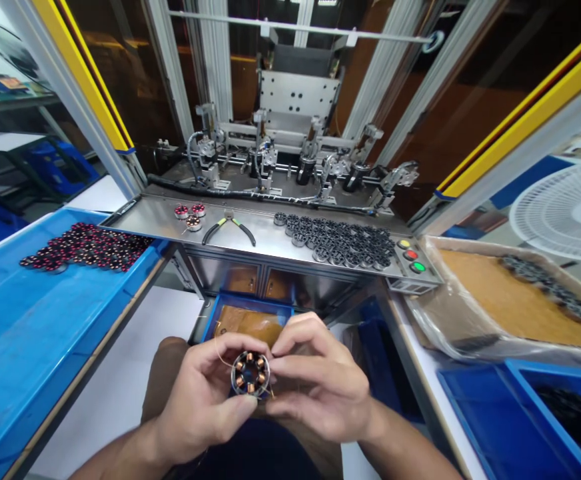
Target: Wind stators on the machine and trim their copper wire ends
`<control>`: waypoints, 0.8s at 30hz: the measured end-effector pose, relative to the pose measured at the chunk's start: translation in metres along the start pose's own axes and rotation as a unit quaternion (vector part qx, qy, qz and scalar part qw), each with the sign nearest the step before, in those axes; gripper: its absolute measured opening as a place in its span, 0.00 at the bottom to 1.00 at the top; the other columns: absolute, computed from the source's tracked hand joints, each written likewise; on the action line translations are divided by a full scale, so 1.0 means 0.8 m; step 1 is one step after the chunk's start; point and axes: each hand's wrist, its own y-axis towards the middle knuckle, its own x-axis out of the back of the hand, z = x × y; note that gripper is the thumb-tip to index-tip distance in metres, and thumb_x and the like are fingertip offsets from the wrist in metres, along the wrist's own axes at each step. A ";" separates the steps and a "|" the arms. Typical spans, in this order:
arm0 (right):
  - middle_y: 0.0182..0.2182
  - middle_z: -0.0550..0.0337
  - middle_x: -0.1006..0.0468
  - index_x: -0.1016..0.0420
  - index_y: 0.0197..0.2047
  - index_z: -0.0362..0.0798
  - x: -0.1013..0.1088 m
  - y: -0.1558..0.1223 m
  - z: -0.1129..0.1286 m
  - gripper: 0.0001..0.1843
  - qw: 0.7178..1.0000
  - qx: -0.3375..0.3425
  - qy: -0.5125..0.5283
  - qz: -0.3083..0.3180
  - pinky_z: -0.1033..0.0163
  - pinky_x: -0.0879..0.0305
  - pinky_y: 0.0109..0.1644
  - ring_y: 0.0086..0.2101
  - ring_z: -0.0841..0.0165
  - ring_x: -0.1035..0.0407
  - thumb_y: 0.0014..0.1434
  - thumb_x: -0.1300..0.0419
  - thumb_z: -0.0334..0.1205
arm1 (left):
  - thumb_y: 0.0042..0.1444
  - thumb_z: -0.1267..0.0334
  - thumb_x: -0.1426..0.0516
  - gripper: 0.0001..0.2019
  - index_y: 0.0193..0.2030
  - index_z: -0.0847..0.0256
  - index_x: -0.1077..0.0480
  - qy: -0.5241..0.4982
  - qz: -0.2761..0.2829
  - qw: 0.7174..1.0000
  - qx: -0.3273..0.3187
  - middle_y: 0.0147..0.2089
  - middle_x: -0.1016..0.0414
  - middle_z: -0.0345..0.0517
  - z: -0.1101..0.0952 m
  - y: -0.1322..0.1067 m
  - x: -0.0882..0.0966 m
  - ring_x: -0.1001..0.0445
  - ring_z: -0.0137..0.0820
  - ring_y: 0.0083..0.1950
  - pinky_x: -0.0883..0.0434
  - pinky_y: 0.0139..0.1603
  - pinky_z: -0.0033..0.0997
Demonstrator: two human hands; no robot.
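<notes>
My left hand (205,393) is closed around a small wound motor stator (250,375), with its thumb below and fingers behind. Copper coils ring the stator's open centre, and its face is turned up toward me. A thin loose copper wire (216,343) arcs up from its left side, and a short wire end (272,395) sticks out at the lower right. My right hand (320,380) is closed at the stator's right rim, its fingertips touching or nearly touching it. Whatever lies between those fingertips is too small to make out.
On the metal ledge lie black-handled cutters (229,227), a few wound stators (193,222) and many unwound black cores (343,239). A blue tray (15,313) with red-and-copper stators (90,247) is at left. Push buttons (411,255) and a lined box (470,320) are at right.
</notes>
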 end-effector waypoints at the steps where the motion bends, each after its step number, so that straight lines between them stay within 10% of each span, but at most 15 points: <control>1: 0.37 0.54 0.24 0.24 0.48 0.51 0.003 0.006 -0.001 0.14 1.000 0.012 0.000 0.015 0.54 0.29 0.40 0.37 0.65 0.29 0.59 0.35 0.43 | 0.47 0.64 0.34 0.17 0.46 0.55 0.23 -0.014 0.006 1.000 0.013 0.38 0.18 0.45 0.001 0.000 0.000 0.21 0.30 0.35 0.24 0.37 0.22; 11: 0.32 0.57 0.20 0.22 0.44 0.51 -0.005 -0.006 0.007 0.10 0.987 0.089 -0.125 -0.040 0.55 0.27 0.39 0.35 0.65 0.29 0.58 0.34 0.34 | 0.47 0.57 0.32 0.19 0.46 0.57 0.23 -0.107 0.028 0.988 0.108 0.39 0.20 0.47 0.005 0.000 0.000 0.22 0.31 0.37 0.25 0.37 0.23; 18: 0.32 0.53 0.22 0.26 0.50 0.45 -0.028 -0.020 0.022 0.15 0.972 0.054 -0.181 -0.141 0.57 0.26 0.35 0.34 0.65 0.29 0.60 0.40 0.28 | 0.46 0.74 0.32 0.22 0.48 0.52 0.25 -0.023 -0.050 0.996 -0.066 0.50 0.21 0.47 0.011 -0.004 -0.007 0.20 0.34 0.47 0.23 0.49 0.29; 24: 0.28 0.58 0.27 0.27 0.38 0.48 -0.062 -0.020 0.027 0.05 0.964 -0.112 -0.059 -0.233 0.64 0.30 0.31 0.29 0.69 0.30 0.62 0.43 0.29 | 0.46 0.78 0.34 0.23 0.47 0.51 0.26 0.017 -0.101 0.986 -0.133 0.50 0.22 0.43 0.015 -0.007 -0.018 0.19 0.31 0.46 0.22 0.47 0.26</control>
